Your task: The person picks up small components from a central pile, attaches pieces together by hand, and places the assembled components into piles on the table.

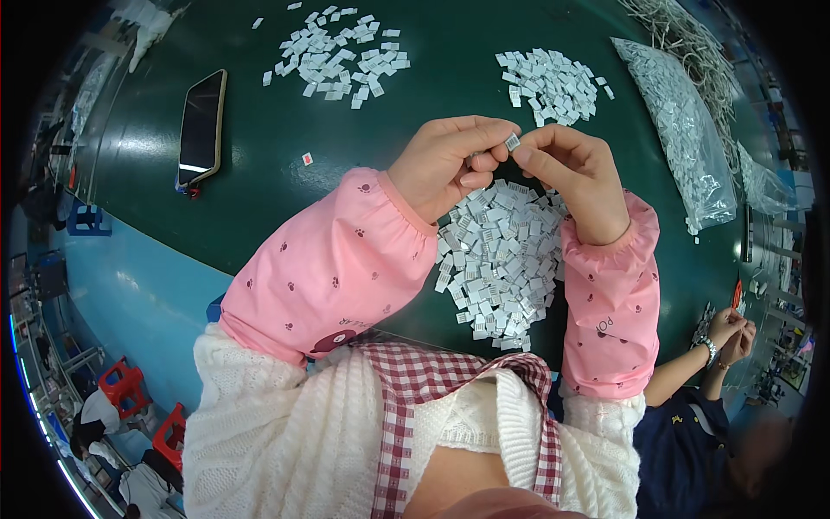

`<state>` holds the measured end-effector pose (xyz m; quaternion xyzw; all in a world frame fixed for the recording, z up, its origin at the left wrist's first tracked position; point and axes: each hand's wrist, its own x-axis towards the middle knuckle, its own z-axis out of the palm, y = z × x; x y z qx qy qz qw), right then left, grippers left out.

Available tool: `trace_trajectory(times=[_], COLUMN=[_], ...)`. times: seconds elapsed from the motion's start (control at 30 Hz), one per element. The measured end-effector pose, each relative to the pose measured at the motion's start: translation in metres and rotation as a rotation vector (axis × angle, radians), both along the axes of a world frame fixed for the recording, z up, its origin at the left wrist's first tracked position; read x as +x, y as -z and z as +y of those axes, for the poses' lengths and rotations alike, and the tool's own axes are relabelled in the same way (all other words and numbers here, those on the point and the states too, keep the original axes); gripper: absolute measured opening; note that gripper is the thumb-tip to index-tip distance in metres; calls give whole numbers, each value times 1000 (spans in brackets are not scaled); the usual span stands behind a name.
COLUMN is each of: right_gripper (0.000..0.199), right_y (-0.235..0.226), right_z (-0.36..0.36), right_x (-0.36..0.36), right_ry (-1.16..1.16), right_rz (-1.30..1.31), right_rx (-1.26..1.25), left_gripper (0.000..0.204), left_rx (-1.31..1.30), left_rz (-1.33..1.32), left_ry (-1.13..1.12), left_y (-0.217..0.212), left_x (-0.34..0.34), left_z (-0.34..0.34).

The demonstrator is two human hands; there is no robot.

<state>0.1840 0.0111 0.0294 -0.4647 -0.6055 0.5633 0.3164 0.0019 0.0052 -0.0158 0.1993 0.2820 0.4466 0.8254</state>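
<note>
Between the fingertips of both hands is a small white plastic connector (513, 142) with dark slots along one face. My left hand (450, 160) pinches it from the left, its other fingers curled. On the other side my right hand (577, 173) grips it with thumb and forefinger. Just below the hands lies a large heap of similar white connectors (501, 259), partly hidden by my right sleeve. Farther off are two smaller piles, a loose one (333, 56) at the far left and a denser one (553, 85) beyond my right hand.
A phone (201, 125) lies at left on the green table (259, 173), near a small white piece with a red mark (307, 159). At right are a clear bag of connectors (683, 130) and a bundle of pale cables (692, 35). Another person's hands (731, 336) work at the lower right.
</note>
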Motion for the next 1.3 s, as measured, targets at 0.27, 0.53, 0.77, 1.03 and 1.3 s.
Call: trace_trajectory(times=[0.27, 0.53, 0.77, 1.03, 1.3], right_gripper=[10, 11, 19, 12, 16], right_y=[4, 23, 40, 38, 7], right_z=[2, 38, 38, 38, 16], right_x=[2, 66, 71, 67, 16], right_ry=[-22, 440, 268, 262, 211], right_rz=[1, -385, -739, -815, -320], right_rx=[50, 449, 558, 517, 901], left_gripper=[16, 20, 27, 27, 28], left_rx=[-9, -4, -65, -34, 63], left_rz=[24, -182, -100, -13, 70], left_ry=[14, -13, -50, -20, 26], left_y=[0, -3, 0, -5, -7], left_x=[-1, 0, -5, -2, 2], left_z=[-1, 0, 3, 1, -4])
